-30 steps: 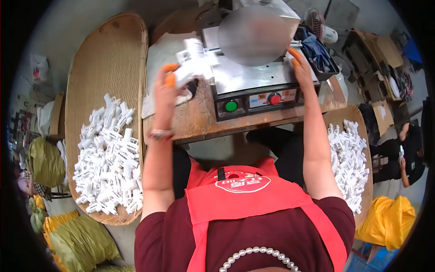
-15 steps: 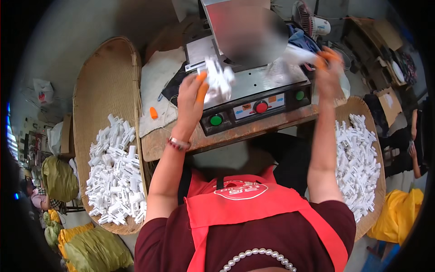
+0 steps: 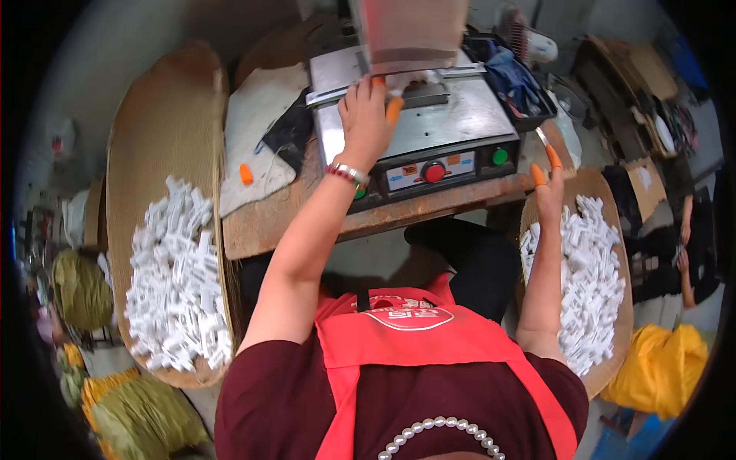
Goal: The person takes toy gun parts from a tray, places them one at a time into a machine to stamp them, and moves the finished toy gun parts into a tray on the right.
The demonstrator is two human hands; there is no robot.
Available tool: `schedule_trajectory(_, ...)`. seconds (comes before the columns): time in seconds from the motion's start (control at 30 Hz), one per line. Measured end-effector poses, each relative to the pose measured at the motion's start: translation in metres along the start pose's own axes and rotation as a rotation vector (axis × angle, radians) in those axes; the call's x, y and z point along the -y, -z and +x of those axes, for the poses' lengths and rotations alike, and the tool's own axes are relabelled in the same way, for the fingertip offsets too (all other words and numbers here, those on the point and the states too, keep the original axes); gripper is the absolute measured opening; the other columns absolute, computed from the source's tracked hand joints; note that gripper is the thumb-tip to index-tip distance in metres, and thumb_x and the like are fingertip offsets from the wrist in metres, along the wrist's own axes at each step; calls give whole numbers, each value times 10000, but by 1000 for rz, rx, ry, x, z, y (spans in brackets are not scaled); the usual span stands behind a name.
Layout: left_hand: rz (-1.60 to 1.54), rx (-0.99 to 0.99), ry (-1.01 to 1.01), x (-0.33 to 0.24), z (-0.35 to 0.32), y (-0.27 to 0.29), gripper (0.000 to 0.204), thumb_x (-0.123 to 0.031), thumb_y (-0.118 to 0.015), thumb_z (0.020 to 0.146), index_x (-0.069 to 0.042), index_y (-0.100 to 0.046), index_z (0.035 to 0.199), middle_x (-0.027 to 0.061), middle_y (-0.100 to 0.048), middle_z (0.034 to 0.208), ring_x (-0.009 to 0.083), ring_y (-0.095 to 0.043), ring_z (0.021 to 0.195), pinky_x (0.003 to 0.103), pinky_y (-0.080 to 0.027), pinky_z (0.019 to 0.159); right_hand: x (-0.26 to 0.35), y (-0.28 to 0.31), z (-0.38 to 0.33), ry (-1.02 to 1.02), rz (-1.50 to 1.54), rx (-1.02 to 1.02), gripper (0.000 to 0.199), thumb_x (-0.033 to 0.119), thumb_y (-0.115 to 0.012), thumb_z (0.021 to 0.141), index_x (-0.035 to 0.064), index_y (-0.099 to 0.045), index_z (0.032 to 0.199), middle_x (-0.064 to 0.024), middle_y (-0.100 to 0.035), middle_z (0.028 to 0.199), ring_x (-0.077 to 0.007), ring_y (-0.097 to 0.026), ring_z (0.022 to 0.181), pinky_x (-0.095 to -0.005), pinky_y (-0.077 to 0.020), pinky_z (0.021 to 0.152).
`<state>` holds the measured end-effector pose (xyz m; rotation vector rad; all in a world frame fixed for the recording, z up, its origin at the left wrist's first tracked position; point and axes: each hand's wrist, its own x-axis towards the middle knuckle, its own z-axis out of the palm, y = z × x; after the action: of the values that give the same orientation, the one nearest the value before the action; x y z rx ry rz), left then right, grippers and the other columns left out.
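My left hand (image 3: 368, 123), with orange covers on its fingertips, reaches in under the raised head (image 3: 414, 34) of a bench machine. Its fingers close about a white plastic part (image 3: 418, 78), partly hidden by the head and blurred. Below lies the machine's metal bed (image 3: 452, 126); its front panel carries a red button (image 3: 434, 172) and a green button (image 3: 500, 156). At the table's right end my right hand (image 3: 548, 195), also with orange fingertip covers, is above the right basket. A slim silvery piece (image 3: 543, 136) sticks out from its fingertips; its kind cannot be made out.
Heaped white plastic parts fill a woven basket (image 3: 165, 77) on the left and another basket (image 3: 622, 307) on the right. Cloth (image 3: 264, 115) and a loose orange cover (image 3: 245, 174) lie left of the machine. A dark bin (image 3: 540, 115) and a fan (image 3: 537, 46) stand behind right.
My left hand has carried the white part away from the front of the machine and in under its head. My right hand has drawn back toward me, from beside the bin toward the right basket.
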<state>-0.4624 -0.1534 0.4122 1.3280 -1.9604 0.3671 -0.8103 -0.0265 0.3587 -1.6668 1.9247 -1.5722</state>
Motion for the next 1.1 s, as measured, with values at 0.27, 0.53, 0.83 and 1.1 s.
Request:
schedule_trajectory(0.27, -262, 223, -160, 60, -108, 77, 591, -323, -701, 767, -182, -487, 1300, 170, -434, 1343, 428, -395, 1209, 461, -382, 1007, -65, -49, 25, -162, 34, 290, 688, 330, -688, 838, -44, -403, 1340, -154, -490, 1308, -244, -459, 1187, -308, -341, 1005)
schedule_trajectory(0.53, 381, 138, 561, 307, -219, 189, 146, -58, -573, 726, -45, -628, 861, 164, -651, 824, 331, -631, 814, 435, -505, 697, -19, -23, -6, -165, 191, 169, 473, 119, -546, 927, 29, -404, 1370, -123, -489, 1328, -215, -457, 1220, -315, -345, 1002)
schedule_trajectory(0.83, 121, 645, 884, 464, -334, 171, 516, -201, -653, 756, -179, -536, 1257, 154, -648, 1089, 306, -610, 1047, 441, -477, 847, 17, -49, -43, -81, 201, 228, 459, 6, -508, 908, -13, -400, 1353, -135, -458, 1359, -219, -442, 1258, -324, -327, 1052)
schedule_trajectory(1.1, -833, -64, 816, 238, -130, 181, 356, -284, -651, 869, -52, -538, 1114, 38, -614, 882, 91, -592, 695, 208, -450, 525, 90, -99, 24, 269, -1, 151, 358, 38, -524, 898, 15, -526, 1255, -122, -550, 1253, -213, -501, 1177, -314, -360, 1009)
